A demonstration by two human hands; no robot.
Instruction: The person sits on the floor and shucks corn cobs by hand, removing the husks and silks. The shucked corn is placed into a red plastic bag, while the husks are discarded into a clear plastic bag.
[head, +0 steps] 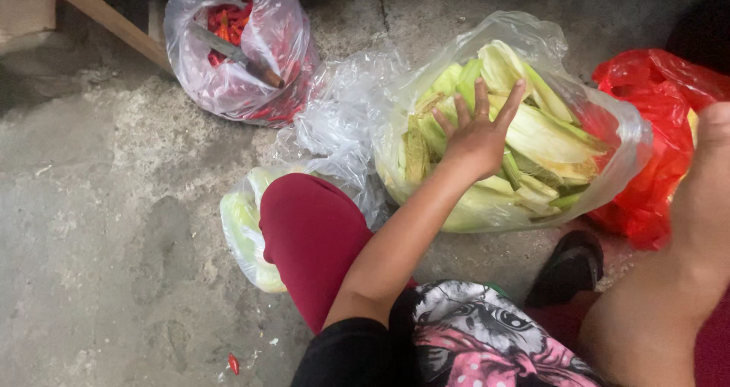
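- The left hand (477,132) is held with its fingers spread wide over the corn husks (532,140). Nothing is gripped.
- The husks are kept in a clear bag (608,121) on the ground, right of the middle.
- Only the arm of the right hand is seen, at the right edge. Its state cannot be told.
- A red bag (658,136) lies just right of the clear bag.
- A bag of red chillies (228,22) with a knife (237,54) in it sits far left.

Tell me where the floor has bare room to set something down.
Bare concrete floor lies left of the clear plastic bag of red chillies and the bent knee in dark red trousers. Around the clear bag of pale green corn husks and the red plastic bag it is crowded.
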